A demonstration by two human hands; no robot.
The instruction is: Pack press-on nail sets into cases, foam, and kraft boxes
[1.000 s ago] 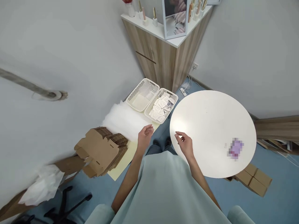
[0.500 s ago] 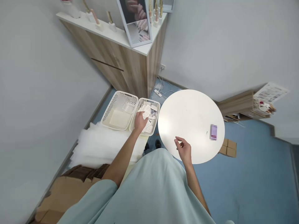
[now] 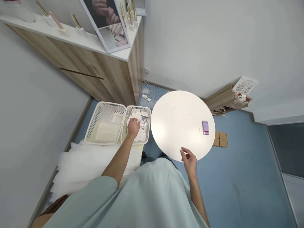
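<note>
My left hand (image 3: 133, 127) reaches down into the small white basket (image 3: 148, 126), its fingers curled on a white paper piece (image 3: 136, 116). More white papers (image 3: 142, 135) and a dark-printed packet (image 3: 144, 117) lie around it in that basket. Over the near edge of the round white table (image 3: 180, 120), my right hand (image 3: 189, 161) hovers with fingers loosely bent, thumb and index tips slightly apart; nothing shows between them. A purple box (image 3: 205, 128) lies on the table's right side, a tiny dark bit beside it.
A larger white basket (image 3: 88, 134) with clear plastic containers stands left of the small one. White foam sheets (image 3: 87, 161) are stacked nearer me. A wooden cabinet (image 3: 114, 79) carries bottles and a picture frame. Brown cartons (image 3: 222, 139), a power strip (image 3: 146, 98) and cables are on the floor.
The view has shifted, so table and baskets sit further left. My left hand stays in the small basket, now lower among the papers. My right hand is nearer the table's edge.
</note>
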